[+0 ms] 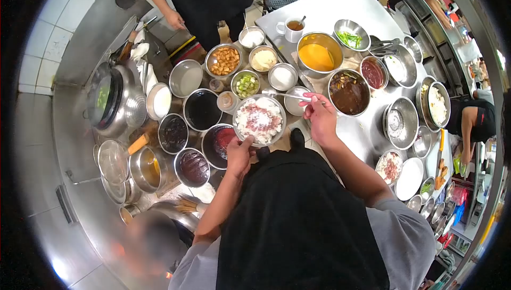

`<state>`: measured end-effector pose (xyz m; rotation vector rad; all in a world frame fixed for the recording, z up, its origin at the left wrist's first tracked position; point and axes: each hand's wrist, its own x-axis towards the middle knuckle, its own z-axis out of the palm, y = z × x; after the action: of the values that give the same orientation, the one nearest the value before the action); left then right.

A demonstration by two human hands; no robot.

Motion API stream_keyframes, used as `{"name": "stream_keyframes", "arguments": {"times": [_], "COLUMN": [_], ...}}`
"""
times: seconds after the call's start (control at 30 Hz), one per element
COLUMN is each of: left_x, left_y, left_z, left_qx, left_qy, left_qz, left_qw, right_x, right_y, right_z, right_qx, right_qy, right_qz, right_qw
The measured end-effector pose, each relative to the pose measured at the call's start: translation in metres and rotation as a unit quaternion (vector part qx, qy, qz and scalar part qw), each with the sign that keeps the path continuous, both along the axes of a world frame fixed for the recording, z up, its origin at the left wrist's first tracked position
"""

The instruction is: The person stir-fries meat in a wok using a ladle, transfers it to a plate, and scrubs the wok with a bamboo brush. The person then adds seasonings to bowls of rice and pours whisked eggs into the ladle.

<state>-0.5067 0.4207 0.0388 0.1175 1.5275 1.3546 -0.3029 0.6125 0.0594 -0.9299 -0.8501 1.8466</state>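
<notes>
My left hand (240, 154) grips the near-left rim of a metal bowl (284, 123), its fingers closed on it. White rice (260, 110) fills the bowl, with pinkish chopped bits and a white powder on top. In my right hand (321, 115) is a spoon (290, 95), held by the end of its handle. The spoon points left, above the small metal bowls just beyond the rice. Beside the rice bowl stand a lidded jar (227, 101) and a bowl of chopped green vegetable (246, 84).
Several metal pots of dark sauce, one a black pot (203, 109), crowd the left. On the right steel table (348, 130) stand a brown sauce pot (349, 92), a yellow liquid pot (320, 56) and a mug (291, 30). A wok (128, 98) is far left. Other people stand nearby.
</notes>
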Motion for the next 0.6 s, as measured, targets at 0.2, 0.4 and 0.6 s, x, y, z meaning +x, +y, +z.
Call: {"name": "stream_keyframes", "arguments": {"times": [0.2, 0.4, 0.6], "left_x": [0.003, 0.012, 0.018], "left_y": [0.005, -0.009, -0.025], "left_z": [0.004, 0.022, 0.021], "left_qx": [0.004, -0.01, -0.025], "left_qy": [-0.01, 0.003, 0.001], "left_qz": [-0.001, 0.014, 0.039], "left_qw": [1.0, 1.0, 0.999], "right_x": [-0.066, -0.126, -0.141], "right_y": [0.071, 0.121, 0.127], "right_z": [-0.062, -0.102, -0.119], "right_qx": [0.22, 0.289, 0.188], "right_qy": [-0.236, -0.373, -0.355], "right_qz": [-0.034, -0.012, -0.006], "right_qw": [0.946, 0.882, 0.916]}}
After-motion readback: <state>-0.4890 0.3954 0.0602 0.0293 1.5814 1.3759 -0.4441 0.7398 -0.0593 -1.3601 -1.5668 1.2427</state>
